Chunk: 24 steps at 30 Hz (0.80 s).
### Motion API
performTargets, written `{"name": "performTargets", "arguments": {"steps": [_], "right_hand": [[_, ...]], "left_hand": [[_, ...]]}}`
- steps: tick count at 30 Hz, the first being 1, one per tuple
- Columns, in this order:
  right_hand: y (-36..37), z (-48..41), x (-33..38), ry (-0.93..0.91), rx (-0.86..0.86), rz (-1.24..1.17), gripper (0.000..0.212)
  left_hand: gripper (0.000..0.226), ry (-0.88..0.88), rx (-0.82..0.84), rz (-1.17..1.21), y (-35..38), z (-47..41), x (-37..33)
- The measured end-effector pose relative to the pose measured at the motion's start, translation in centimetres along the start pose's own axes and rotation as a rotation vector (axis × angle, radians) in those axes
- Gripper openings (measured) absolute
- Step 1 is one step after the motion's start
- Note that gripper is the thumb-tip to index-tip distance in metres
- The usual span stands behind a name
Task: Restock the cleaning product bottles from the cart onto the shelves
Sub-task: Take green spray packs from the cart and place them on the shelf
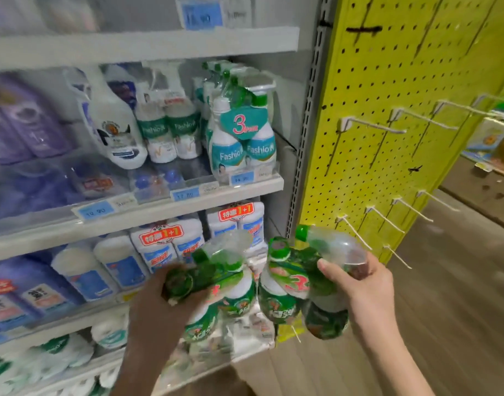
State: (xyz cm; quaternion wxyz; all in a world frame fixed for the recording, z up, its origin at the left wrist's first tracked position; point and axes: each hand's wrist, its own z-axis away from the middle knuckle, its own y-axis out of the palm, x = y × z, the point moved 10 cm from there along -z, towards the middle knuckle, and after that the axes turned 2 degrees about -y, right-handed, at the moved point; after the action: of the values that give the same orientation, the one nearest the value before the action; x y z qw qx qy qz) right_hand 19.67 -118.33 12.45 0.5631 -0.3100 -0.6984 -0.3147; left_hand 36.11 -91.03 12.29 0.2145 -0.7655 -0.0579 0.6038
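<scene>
While I am standing at the shelves (222, 195), my left hand (165, 307) is gripping the first pack (216, 284) of green-capped bottles by its tops, fingers curled round the wrap. My right hand (368, 292) is clutching the second pack (296, 281), thumb lying across its clear top. Both packs are hanging side by side, close together, in front of the lower shelves. A teal three-pack (242, 138) is sitting on the shelf above, near the yellow pegboard (402, 81).
</scene>
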Motion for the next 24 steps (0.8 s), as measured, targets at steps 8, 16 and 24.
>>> {"name": "performTargets", "arguments": {"steps": [8, 16, 24], "right_hand": [[3.8, -6.6, 11.9, -0.308, 0.232, -0.244, 0.024], [5.6, -9.0, 21.3, -0.592, 0.375, -0.367, 0.023], [8.3, -11.7, 29.1, -0.694, 0.369, -0.426, 0.015]], "left_hand": [[0.045, 0.284, -0.311, 0.038, -5.1, -1.4, -10.6], [0.045, 0.431, -0.467, 0.163, -8.0, -0.6, -18.8], [0.040, 0.593, -0.571, 0.172, -12.5, -2.5, -25.5]]}}
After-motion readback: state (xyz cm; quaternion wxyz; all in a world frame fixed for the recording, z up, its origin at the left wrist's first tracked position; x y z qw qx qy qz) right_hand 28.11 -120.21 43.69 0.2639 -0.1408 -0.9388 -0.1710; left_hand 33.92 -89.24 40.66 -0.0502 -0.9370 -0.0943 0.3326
